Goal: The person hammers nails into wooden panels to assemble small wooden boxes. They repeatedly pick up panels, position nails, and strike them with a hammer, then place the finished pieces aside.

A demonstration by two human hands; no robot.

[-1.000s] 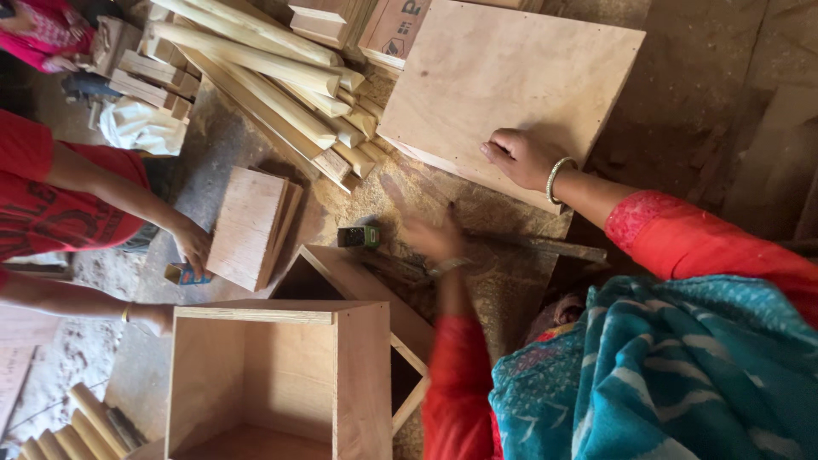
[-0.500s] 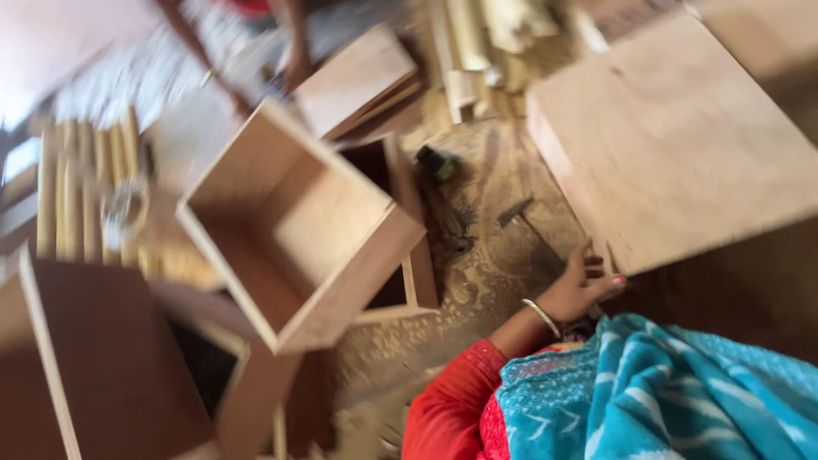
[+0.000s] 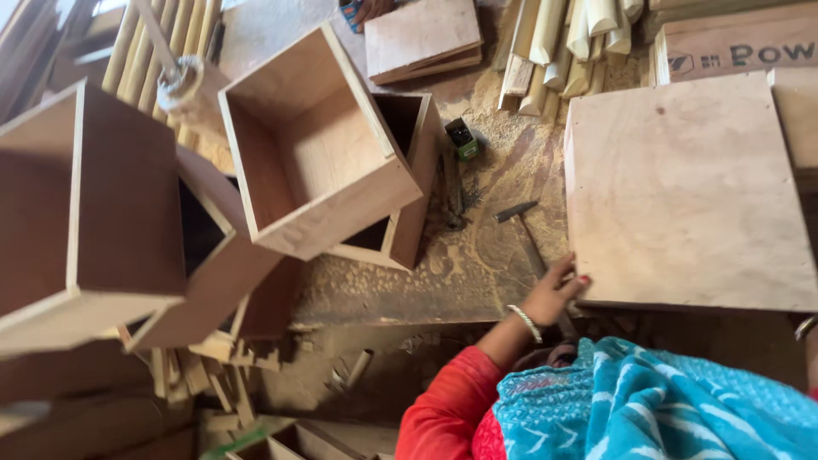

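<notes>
One hand (image 3: 555, 290) touches, seemingly, the hammer (image 3: 535, 247) by a square plywood sheet (image 3: 690, 187).

Hammer (image 3: 530, 238) lies between open box (image 3: 319, 145) and plywood sheet (image 3: 690, 187).

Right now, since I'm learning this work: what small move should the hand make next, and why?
Probably close the left hand around the hammer handle: the hand rests on it beside the plywood sheet, and a firm grip is not evident.

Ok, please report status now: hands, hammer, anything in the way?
One hand on hammer handle, beside plywood sheet; side unclear. Other hand out of view. Nothing blocking the hammer.
</notes>
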